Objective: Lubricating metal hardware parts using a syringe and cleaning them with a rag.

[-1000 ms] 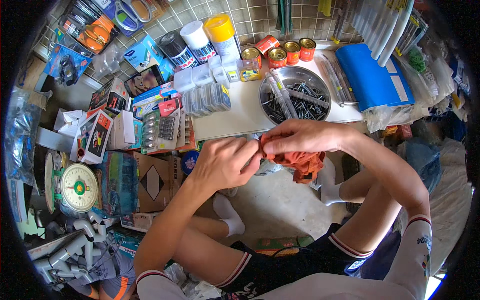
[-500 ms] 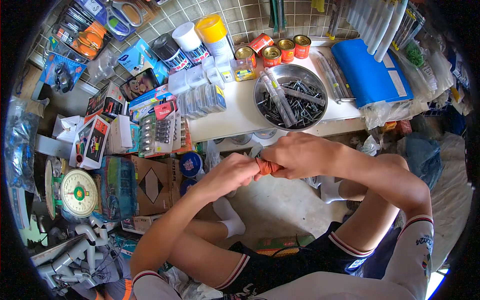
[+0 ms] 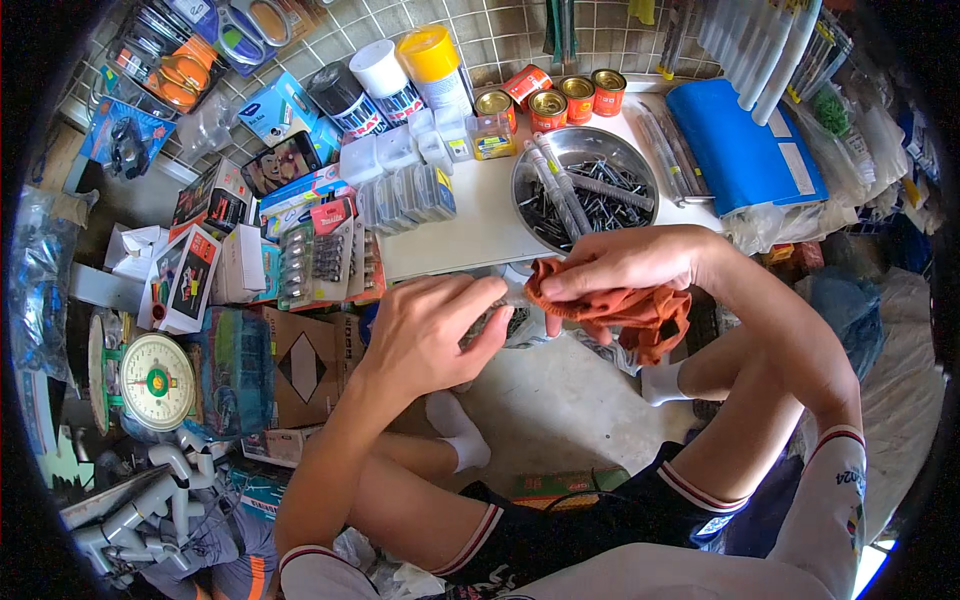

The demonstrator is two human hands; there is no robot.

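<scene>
My right hand [image 3: 620,275] is closed around a crumpled rust-orange cloth [image 3: 650,315], most of which hangs loose below and to the right of the fingers. To its left, my left hand [image 3: 430,325] is raised with fingers bent and thumb apart, and I see nothing held in it. Just beyond the right hand, on the white table [image 3: 450,245], stands a round metal bowl [image 3: 612,143] full of dark screws or nails. Slim clear tubes [image 3: 562,195] lie across the bowl.
Small clear plastic boxes [image 3: 405,200], spray cans [image 3: 435,70] and red tins [image 3: 578,98] stand on the table. A blue folder [image 3: 740,145] lies at right. Boxed goods [image 3: 185,280] and a dial scale [image 3: 158,380] crowd the left. My legs flank the floor [image 3: 560,410].
The hands have come apart. The left has let go of the cloth and moved left; the right has lifted slightly, and the bunched cloth now hangs open from it.
</scene>
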